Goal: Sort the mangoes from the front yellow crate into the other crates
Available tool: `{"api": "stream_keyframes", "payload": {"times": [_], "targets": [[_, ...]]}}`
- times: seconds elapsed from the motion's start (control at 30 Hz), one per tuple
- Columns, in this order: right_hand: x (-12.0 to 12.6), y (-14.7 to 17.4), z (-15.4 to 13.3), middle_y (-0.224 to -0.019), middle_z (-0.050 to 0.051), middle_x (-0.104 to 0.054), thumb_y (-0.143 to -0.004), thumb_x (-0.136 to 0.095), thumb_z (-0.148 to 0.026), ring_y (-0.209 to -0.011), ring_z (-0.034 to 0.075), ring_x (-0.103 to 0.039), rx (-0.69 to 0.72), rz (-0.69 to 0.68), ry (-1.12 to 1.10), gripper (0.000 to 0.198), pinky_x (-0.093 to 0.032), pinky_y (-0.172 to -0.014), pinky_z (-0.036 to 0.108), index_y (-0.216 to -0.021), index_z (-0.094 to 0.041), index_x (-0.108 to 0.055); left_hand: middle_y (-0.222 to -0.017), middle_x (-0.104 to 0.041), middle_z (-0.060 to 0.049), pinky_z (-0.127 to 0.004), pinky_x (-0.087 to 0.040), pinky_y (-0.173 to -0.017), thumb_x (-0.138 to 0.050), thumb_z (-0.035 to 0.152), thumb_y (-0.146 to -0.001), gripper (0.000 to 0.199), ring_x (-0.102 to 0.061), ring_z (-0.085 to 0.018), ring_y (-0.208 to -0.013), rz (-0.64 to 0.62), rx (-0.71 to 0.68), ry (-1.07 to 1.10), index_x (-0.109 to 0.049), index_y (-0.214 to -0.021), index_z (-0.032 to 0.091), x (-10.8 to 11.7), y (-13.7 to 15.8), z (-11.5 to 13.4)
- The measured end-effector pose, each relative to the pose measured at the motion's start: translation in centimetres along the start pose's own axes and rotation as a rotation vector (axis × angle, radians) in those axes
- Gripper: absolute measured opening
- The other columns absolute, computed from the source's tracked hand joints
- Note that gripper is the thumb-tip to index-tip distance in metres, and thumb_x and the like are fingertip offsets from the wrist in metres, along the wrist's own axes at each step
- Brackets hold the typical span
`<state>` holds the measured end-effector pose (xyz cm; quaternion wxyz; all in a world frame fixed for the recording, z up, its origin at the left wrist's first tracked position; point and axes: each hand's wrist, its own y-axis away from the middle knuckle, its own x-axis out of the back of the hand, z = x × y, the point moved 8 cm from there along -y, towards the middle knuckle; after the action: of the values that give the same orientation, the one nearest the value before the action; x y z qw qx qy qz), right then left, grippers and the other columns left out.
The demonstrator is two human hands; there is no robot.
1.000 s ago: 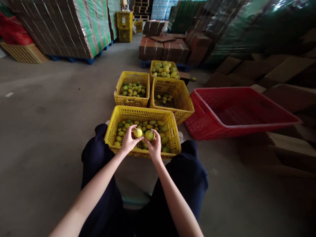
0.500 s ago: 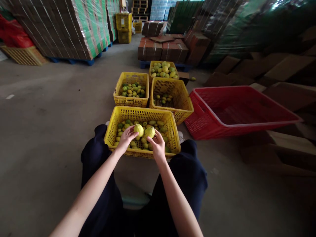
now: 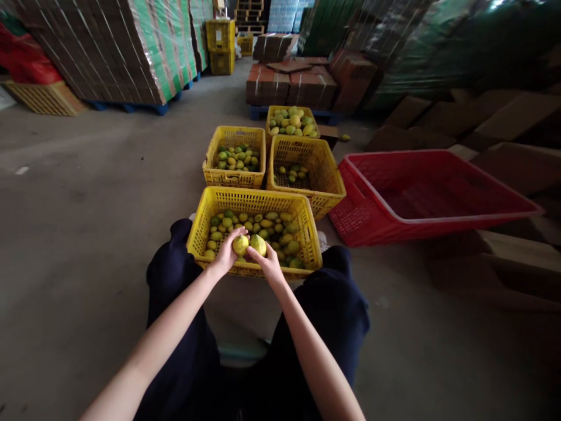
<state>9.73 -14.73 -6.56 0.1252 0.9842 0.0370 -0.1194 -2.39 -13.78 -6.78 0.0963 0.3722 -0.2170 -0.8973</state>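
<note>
Between my knees stands a yellow plastic crate (image 3: 255, 196) with many yellow-green lemons (image 3: 267, 224) lying in it. Above its near side, my left hand (image 3: 227, 252) is closed around a yellow lemon (image 3: 241, 245). My right hand (image 3: 268, 263) grips a second, slightly greener lemon (image 3: 258, 244), its thumb in front. The two lemons are side by side, very close together; whether they touch I cannot tell. The fingers behind each fruit are partly hidden.
Behind the near crate stand a left crate (image 3: 234, 178) and a right crate (image 3: 307, 197), with a fuller crate (image 3: 293, 109) farther back, all holding lemons. A large red basket (image 3: 372, 213) tilts at the right near flattened cardboard (image 3: 512, 117). Wrapped stacks (image 3: 169, 52) rise behind.
Both hands have come down and nearer to me with their lemons. The right hand has also shifted left and the lemons have turned in the fingers.
</note>
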Motion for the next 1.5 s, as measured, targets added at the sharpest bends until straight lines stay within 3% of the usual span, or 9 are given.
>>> {"api": "stream_keyframes", "payload": {"times": [0.1,0.23,0.47,0.63,0.77,0.97,1.13,1.3,1.5], "targets": [[-0.3,0.2,0.3,-0.065,-0.006,-0.057,-0.062,-0.082,-0.050,-0.049,0.010,-0.051,0.020,-0.009,0.069,0.045,-0.045,-0.046,0.023,-0.088,-0.022,-0.056,-0.088,-0.070,-0.004,-0.028,-0.050,-0.086,-0.064,0.026,-0.079,0.012,-0.067,-0.017,-0.090,0.004,-0.047,0.064,-0.068,-0.083,0.016,0.1,0.0,0.7],[-0.3,0.3,0.1,-0.069,-0.006,-0.054,-0.063,-0.082,-0.045,-0.059,0.010,-0.049,0.092,0.007,0.126,0.040,-0.043,-0.052,0.021,-0.084,-0.023,-0.056,-0.079,-0.067,-0.002,-0.022,-0.048,-0.075,-0.062,0.023,-0.079,0.009,-0.064,-0.012,-0.077,0.099,-0.088,0.060,-0.067,-0.079,0.016,0.8,0.4,1.1],[-0.8,0.8,0.7,-0.073,-0.005,-0.059,-0.055,-0.087,-0.035,-0.066,0.010,-0.051,-0.042,-0.065,0.058,0.044,-0.044,-0.060,0.020,-0.086,-0.019,-0.059,-0.072,-0.065,-0.002,-0.024,-0.048,-0.066,-0.054,0.028,-0.083,0.020,-0.059,-0.011,-0.062,0.218,-0.024,0.072,-0.065,-0.075,0.013,1.9,0.6,0.4],[-1.0,0.8,1.1,-0.069,-0.006,-0.059,-0.060,-0.083,-0.040,-0.062,0.009,-0.051,-0.130,-0.040,-0.111,0.038,-0.040,-0.052,0.019,-0.080,-0.021,-0.057,-0.062,-0.063,-0.004,-0.025,-0.049,-0.057,-0.048,0.030,-0.086,0.026,-0.061,-0.015,-0.059,0.212,0.178,0.065,-0.064,-0.074,0.013,1.7,0.8,-0.6],[-0.4,-0.2,1.5,-0.066,-0.005,-0.060,-0.061,-0.080,-0.042,-0.062,0.012,-0.056,-0.167,0.021,-0.333,0.035,-0.041,-0.049,0.020,-0.078,-0.021,-0.058,-0.058,-0.060,-0.002,-0.023,-0.048,-0.048,-0.056,0.025,-0.085,0.015,-0.059,-0.014,-0.054,0.227,0.321,0.038,-0.060,-0.074,0.015,1.7,1.0,-1.8],[0.6,-1.1,1.9,-0.066,-0.001,-0.067,-0.068,-0.075,-0.039,-0.072,0.018,-0.067,-0.194,0.097,-0.530,0.026,-0.050,-0.053,0.024,-0.080,-0.019,-0.063,-0.072,-0.067,-0.002,-0.019,-0.055,-0.059,-0.063,0.007,-0.082,0.007,-0.066,-0.011,-0.064,0.152,0.123,0.146,-0.063,-0.079,0.014,0.7,0.4,-0.6],[-0.3,-0.6,2.9,-0.059,0.001,-0.066,-0.081,-0.064,-0.045,-0.058,0.019,-0.067,-0.312,0.058,-0.518,0.025,-0.048,-0.042,0.024,-0.079,-0.020,-0.062,-0.071,-0.068,-0.002,-0.018,-0.053,-0.052,-0.060,0.020,-0.089,0.011,-0.065,-0.010,-0.057,0.081,0.137,0.138,-0.067,-0.087,0.012,0.0,1.0,0.1],[-1.1,-0.1,2.3,-0.060,0.000,-0.066,-0.078,-0.065,-0.057,-0.051,0.016,-0.064,-0.284,-0.062,-0.499,0.037,-0.037,-0.032,0.020,-0.077,-0.021,-0.059,-0.065,-0.066,-0.006,-0.021,-0.041,-0.036,-0.042,0.033,-0.094,0.039,-0.058,-0.012,-0.045,-0.126,0.172,-0.026,-0.067,-0.076,0.011,-1.7,1.6,0.2],[-1.4,0.3,0.9,-0.065,0.003,-0.067,-0.073,-0.068,-0.058,-0.057,0.018,-0.066,-0.219,-0.143,-0.479,0.040,-0.040,-0.035,0.021,-0.069,-0.019,-0.060,-0.061,-0.064,-0.006,-0.022,-0.039,-0.038,-0.054,0.035,-0.086,0.035,-0.057,-0.013,-0.046,-0.226,0.088,-0.084,-0.063,-0.062,0.012,-2.6,2.0,0.6]]}}
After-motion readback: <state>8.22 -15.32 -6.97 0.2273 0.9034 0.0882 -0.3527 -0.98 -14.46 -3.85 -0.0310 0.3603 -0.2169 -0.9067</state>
